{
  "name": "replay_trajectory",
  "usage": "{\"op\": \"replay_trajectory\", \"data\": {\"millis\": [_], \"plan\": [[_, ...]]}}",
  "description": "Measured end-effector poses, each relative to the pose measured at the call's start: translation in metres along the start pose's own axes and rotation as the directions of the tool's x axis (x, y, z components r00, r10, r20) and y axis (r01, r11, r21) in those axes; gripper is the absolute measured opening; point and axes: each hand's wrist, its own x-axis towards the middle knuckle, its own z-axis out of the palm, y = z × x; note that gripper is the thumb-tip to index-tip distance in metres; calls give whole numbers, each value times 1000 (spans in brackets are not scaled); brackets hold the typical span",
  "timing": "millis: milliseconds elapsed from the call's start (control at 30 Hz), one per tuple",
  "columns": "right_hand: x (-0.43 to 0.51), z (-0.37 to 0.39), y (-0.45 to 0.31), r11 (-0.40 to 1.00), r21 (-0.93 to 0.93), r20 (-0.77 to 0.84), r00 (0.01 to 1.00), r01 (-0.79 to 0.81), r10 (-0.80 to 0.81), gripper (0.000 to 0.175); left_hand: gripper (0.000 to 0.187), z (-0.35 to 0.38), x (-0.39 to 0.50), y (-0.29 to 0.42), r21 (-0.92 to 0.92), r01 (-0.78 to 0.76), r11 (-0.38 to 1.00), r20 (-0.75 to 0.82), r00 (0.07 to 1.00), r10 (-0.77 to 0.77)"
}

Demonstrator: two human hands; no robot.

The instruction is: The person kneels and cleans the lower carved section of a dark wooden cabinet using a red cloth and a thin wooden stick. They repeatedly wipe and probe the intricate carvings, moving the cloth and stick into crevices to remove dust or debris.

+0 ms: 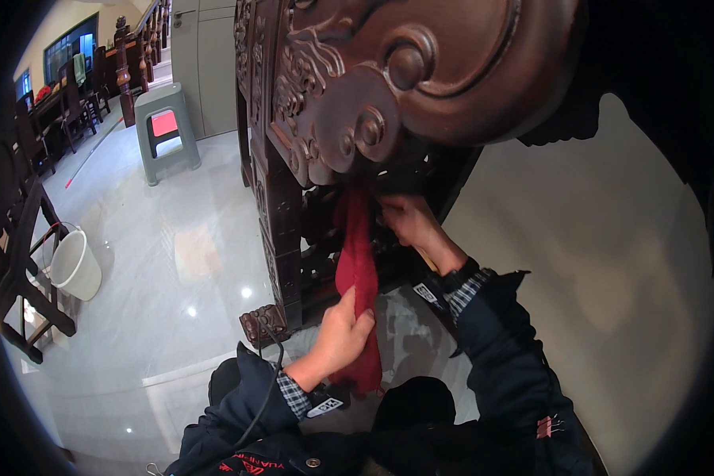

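A red cloth [357, 256] hangs from beneath the carved scroll of a dark wooden piece of furniture [345, 107]. My left hand [340, 333] grips the lower part of this cloth between thumb and fingers, and the loose end dangles below. Higher up, my right hand [413, 223] reaches in under the scroll, just right of the cloth, beside the openwork panel. Its fingers are partly in shadow and curled; whether they hold the cloth's upper part cannot be told. A thin light-coloured strip shows near my right wrist.
A carved foot [263, 326] of the furniture stands on the glossy tiled floor, with a dark cable passing by it. To the left are a white bucket [77, 266], a dark wooden chair [30, 285] and a grey plastic stool [166, 128]. A long pole [95, 149] lies farther back.
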Motion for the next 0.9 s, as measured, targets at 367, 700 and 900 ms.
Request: {"op": "replay_trajectory", "data": {"millis": [367,700,900], "plan": [[18,9,16,796,-19,56,796,605,-603,33,39,-2,-14,-2,78,8,997,-6,1000,-7],[-2,-15,6,963,-91,68,966,255,-249,29,43,12,-15,17,-32,-37,999,18,999,38],[-21,-5,-4,681,713,127,986,-167,108,25,44,9,-8,16,-161,31,986,48,999,-24]]}}
